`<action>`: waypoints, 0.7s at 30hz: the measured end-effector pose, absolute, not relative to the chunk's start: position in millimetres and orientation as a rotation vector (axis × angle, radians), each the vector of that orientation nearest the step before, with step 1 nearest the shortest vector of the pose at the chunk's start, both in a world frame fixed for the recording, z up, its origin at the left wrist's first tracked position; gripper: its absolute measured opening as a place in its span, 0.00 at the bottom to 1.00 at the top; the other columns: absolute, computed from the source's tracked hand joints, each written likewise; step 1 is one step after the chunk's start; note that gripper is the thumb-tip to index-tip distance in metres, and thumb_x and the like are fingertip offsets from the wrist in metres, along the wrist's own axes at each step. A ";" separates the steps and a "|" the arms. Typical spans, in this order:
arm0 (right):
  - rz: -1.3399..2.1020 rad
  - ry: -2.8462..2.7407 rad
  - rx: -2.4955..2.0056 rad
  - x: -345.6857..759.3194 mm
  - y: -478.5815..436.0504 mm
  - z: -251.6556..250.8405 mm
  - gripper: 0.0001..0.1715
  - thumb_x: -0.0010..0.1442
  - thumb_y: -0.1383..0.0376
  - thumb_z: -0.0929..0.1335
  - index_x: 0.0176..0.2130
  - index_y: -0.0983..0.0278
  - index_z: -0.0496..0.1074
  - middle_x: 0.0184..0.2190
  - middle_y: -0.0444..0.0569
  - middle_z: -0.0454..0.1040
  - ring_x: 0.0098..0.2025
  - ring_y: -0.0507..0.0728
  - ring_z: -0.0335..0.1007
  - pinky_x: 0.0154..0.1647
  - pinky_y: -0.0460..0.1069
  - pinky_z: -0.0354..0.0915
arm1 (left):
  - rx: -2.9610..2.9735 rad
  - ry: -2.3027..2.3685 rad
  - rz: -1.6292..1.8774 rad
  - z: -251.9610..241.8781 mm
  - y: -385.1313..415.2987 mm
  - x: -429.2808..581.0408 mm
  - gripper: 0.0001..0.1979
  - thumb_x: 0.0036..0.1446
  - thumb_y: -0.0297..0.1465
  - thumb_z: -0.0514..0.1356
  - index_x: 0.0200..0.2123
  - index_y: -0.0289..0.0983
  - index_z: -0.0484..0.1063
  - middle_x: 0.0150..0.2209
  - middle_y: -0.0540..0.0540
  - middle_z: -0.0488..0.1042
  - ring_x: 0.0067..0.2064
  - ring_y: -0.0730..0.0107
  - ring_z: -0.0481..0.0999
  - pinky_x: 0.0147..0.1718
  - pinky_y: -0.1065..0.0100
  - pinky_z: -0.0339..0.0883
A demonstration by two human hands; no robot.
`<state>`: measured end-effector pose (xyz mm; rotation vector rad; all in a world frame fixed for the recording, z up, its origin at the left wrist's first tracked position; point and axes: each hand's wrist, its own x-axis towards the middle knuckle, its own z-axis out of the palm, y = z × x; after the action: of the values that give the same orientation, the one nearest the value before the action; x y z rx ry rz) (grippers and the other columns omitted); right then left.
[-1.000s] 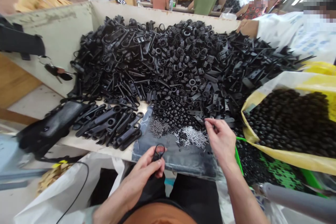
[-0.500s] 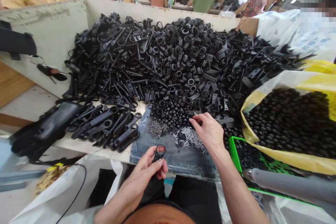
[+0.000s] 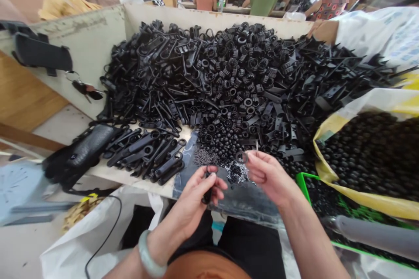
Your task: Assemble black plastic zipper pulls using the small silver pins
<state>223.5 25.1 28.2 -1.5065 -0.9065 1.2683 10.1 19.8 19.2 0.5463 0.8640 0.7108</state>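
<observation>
Two hands [image 3: 271, 178] hold two black plastic parts [image 3: 207, 189], one each; there are one bangle [image 3: 148, 255], one yellow-lined sack [image 3: 327, 170], one green crate [image 3: 303, 185] and four other people [image 3: 263, 2].

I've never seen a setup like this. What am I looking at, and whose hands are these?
This picture comes from a camera worn on a person's head, looking down at their own bare hands. There is no machine here. The left hand holds a small black plastic part with a loop at one end. The right hand pinches a thin metal pin, with a small black ring at its fingertips. In front of them, a bench carries a large heap of black plastic parts.
</observation>
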 end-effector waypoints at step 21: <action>0.615 -1.696 -1.545 189.4 -50.0 16.6 0.14 0.68 0.58 0.70 0.50 0.58 0.80 0.39 0.48 0.80 0.28 0.53 0.74 0.29 0.47 0.71 | 0.533 0.865 0.688 13.6 -3.8 2.1 0.17 0.58 0.42 0.69 0.42 0.36 0.75 0.33 0.47 0.77 0.33 0.71 0.75 0.35 0.70 0.65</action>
<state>189.4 -50.0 16.6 -1.5452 -1.6957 0.6153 2.1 -3.8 13.6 0.5329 0.8650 0.6882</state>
